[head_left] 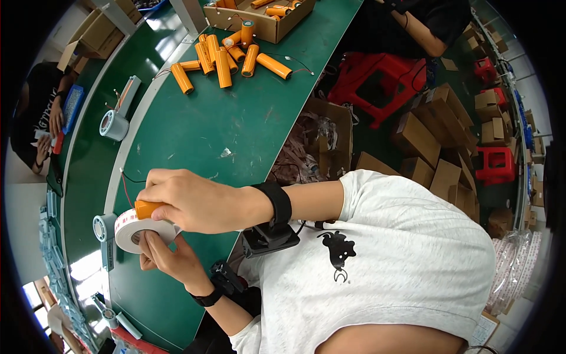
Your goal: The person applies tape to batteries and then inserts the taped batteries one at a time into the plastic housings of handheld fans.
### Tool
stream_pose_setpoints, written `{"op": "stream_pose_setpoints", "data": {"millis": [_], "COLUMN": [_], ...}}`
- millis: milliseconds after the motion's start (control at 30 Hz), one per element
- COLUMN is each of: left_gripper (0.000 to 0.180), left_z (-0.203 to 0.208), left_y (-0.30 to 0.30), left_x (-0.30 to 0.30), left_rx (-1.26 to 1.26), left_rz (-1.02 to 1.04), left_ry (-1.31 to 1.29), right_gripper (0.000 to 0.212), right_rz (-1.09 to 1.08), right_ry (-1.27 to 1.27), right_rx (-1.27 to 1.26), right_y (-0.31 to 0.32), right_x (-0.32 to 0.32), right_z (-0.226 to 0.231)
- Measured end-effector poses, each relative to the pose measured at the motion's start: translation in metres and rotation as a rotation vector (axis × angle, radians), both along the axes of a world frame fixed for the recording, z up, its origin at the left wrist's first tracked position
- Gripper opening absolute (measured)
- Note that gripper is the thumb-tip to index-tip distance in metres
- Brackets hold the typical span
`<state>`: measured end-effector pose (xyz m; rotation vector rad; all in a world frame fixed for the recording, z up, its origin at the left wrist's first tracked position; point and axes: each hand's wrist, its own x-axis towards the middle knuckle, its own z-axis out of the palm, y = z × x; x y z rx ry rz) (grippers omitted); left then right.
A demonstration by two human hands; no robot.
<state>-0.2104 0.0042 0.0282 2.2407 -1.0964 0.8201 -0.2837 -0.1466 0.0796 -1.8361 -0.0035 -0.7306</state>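
My right hand (177, 197) grips an orange cylindrical battery (145, 209) with thin red and black wires sticking out past the fingers. The battery rests against the rim of a white tape roll (125, 232) with red print. Just below, my left hand (168, 255) holds that roll, its fingers at the core. Most of the battery is hidden under the right hand. Farther up the green table (194, 135) lies a loose pile of orange batteries (223, 68), some with wires.
A cardboard box (289, 25) of batteries stands at the far end. Light-blue round-headed housings (114, 125) rest along the metal rail at left. Right of the table are an open carton (341, 127) of scraps, a red stool (377, 82) and more cartons. Other people work nearby.
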Motion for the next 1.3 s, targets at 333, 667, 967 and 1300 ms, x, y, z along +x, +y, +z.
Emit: {"op": "stream_pose_setpoints", "data": {"millis": [333,667,967,1300], "left_gripper": [0.044,0.038,0.027,0.021], "left_z": [0.025,0.04,0.028,0.069], "left_y": [-0.024,-0.045,-0.037,-0.073], "left_x": [-0.003,0.003,-0.014,0.037], "left_rx": [0.157,0.303,0.513,0.452], "left_rz": [0.019,-0.027,-0.341,-0.239], "left_ry": [0.038,0.092,0.132,0.512], "right_gripper": [0.019,0.018,0.016,0.025], "right_rz": [-0.112,-0.064,-0.366,-0.132], "right_ry": [0.049,-0.066,-0.446,-0.237], "right_rx": [0.111,0.724,1.161,0.613], "right_y": [-0.011,-0.038,-0.069,-0.087], "right_x": [0.026,0.06,0.093,0.03], "right_z": [-0.005,-0.024,-0.036,-0.001]}}
